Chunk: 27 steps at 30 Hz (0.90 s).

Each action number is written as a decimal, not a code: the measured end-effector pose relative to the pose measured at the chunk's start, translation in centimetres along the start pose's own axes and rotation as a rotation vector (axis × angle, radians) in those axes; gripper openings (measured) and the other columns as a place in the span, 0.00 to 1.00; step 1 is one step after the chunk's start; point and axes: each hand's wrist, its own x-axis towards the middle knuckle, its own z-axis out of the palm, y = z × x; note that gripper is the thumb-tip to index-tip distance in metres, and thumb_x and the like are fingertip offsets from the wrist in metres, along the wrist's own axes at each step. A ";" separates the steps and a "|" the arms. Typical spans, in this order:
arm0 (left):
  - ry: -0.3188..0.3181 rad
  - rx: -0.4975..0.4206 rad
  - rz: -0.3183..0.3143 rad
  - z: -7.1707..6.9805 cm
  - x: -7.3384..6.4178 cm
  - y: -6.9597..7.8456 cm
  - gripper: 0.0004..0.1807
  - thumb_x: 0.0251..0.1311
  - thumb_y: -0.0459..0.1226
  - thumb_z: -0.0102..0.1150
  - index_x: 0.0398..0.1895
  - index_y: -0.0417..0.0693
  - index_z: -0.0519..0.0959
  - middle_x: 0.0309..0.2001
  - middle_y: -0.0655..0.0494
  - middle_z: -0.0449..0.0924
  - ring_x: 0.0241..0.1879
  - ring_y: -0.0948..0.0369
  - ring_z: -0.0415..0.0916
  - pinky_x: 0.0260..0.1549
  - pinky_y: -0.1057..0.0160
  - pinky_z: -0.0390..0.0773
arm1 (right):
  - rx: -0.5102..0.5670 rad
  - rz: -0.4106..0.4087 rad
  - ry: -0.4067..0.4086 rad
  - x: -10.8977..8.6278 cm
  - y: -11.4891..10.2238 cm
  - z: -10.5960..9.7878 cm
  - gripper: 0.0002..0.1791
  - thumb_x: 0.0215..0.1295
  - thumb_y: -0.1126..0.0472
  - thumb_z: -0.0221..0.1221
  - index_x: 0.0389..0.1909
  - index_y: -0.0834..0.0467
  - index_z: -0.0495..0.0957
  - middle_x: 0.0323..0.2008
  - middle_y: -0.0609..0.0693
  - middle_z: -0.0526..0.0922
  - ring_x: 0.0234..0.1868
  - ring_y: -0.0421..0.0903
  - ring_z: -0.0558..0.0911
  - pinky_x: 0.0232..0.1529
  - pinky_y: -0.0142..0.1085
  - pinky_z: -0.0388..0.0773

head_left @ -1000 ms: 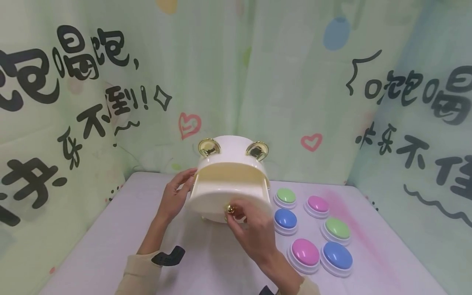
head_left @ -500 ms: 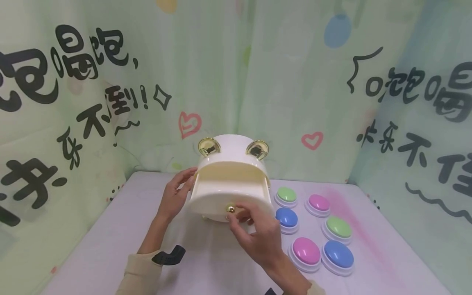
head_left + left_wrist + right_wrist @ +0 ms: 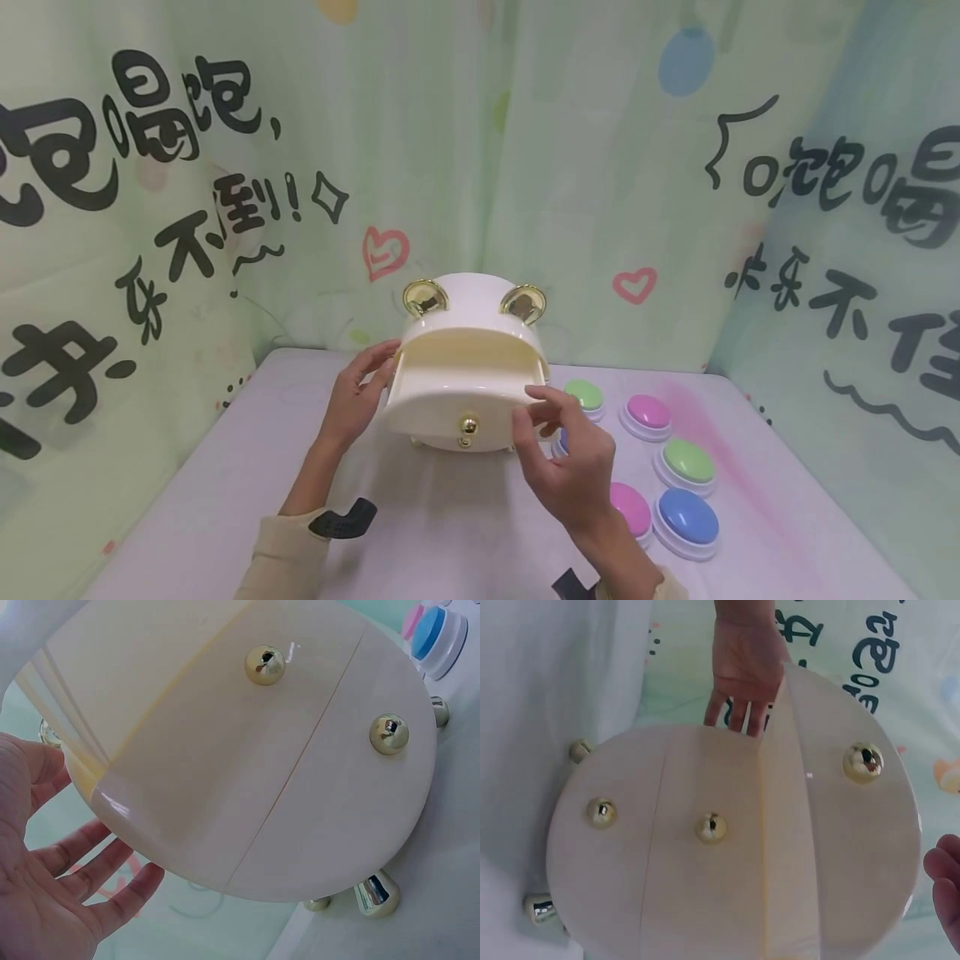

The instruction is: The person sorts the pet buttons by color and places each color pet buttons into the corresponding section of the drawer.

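Observation:
A white rounded drawer box [image 3: 474,293] with gold ears [image 3: 523,306] stands upright on gold feet [image 3: 377,894]. Its upper drawer [image 3: 431,410] is pulled out, showing a pale, bare inside. A gold knob [image 3: 468,426] sits on that drawer's front, and a second knob [image 3: 389,734] marks the closed lower drawer. My left hand [image 3: 358,398] rests its extended fingers against the box's left side. Beside the drawer's right front corner is my right hand [image 3: 572,458], fingers loosely bent and holding nothing. Only the right hand's fingertips [image 3: 945,866] show in the right wrist view.
Several push buttons on white bases stand right of the box, including a blue button [image 3: 687,517], a green button [image 3: 687,462] and a pink button [image 3: 648,412]. My right hand partly covers others. A printed curtain [image 3: 570,167] surrounds the white table [image 3: 420,542].
My right hand has let go of the upper drawer's knob and moved right, off the drawer front. The left hand and the pulled-out drawer stay as they were.

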 end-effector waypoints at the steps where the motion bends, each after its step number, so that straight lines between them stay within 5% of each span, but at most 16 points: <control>1: 0.000 0.002 0.001 0.0 0.0 0.0 0.19 0.77 0.37 0.52 0.67 0.46 0.77 0.62 0.45 0.80 0.63 0.52 0.75 0.46 0.73 0.79 | -0.014 0.016 0.007 0.1 0.2 -0.2 0.20 0.74 0.51 0.57 0.43 0.67 0.82 0.27 0.54 0.88 0.23 0.45 0.85 0.22 0.30 0.80; 10: 0.004 0.009 0.011 -0.1 0.0 0.1 0.19 0.77 0.37 0.52 0.67 0.46 0.77 0.61 0.45 0.80 0.63 0.52 0.75 0.46 0.72 0.80 | -0.077 0.170 0.085 0.8 2.9 -2.5 0.14 0.59 0.65 0.63 0.44 0.67 0.82 0.30 0.56 0.89 0.24 0.47 0.84 0.32 0.23 0.80; 19: 0.010 0.012 0.014 -0.1 0.0 -0.1 0.19 0.76 0.36 0.53 0.66 0.45 0.77 0.61 0.44 0.80 0.63 0.50 0.76 0.45 0.73 0.80 | -0.187 0.308 0.154 1.3 5.1 -4.9 0.13 0.67 0.63 0.62 0.46 0.67 0.82 0.33 0.59 0.89 0.32 0.21 0.78 0.34 0.18 0.73; 27: 0.010 0.007 0.005 -0.1 0.0 -0.1 0.19 0.76 0.36 0.54 0.66 0.46 0.77 0.61 0.45 0.80 0.63 0.51 0.75 0.44 0.74 0.80 | -0.276 0.415 0.163 1.1 7.6 -7.4 0.15 0.70 0.60 0.61 0.49 0.67 0.82 0.34 0.60 0.89 0.32 0.18 0.76 0.33 0.17 0.71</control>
